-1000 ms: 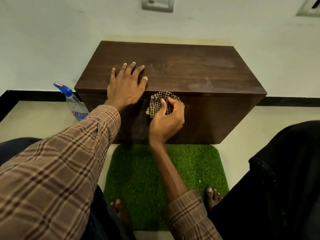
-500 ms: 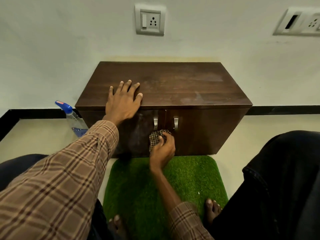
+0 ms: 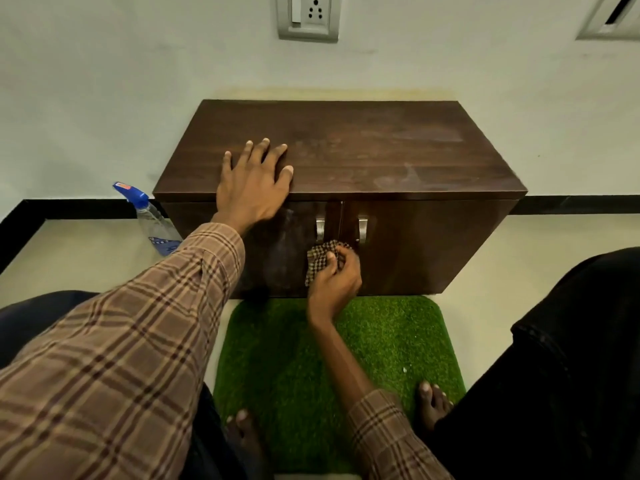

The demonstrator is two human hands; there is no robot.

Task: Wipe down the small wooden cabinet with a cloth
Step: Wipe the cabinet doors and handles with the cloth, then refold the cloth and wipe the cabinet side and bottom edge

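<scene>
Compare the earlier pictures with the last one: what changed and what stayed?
The right hand slid the cloth from the cabinet's top front edge down onto the doors, below the handles. The left hand stayed flat on top; the spray bottle stayed put.

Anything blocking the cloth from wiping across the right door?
The right hand presses the cloth on the cabinet front at the door seam. Only the right handle, just above and to the right, sticks out; lower down the right door looks bare.
</scene>
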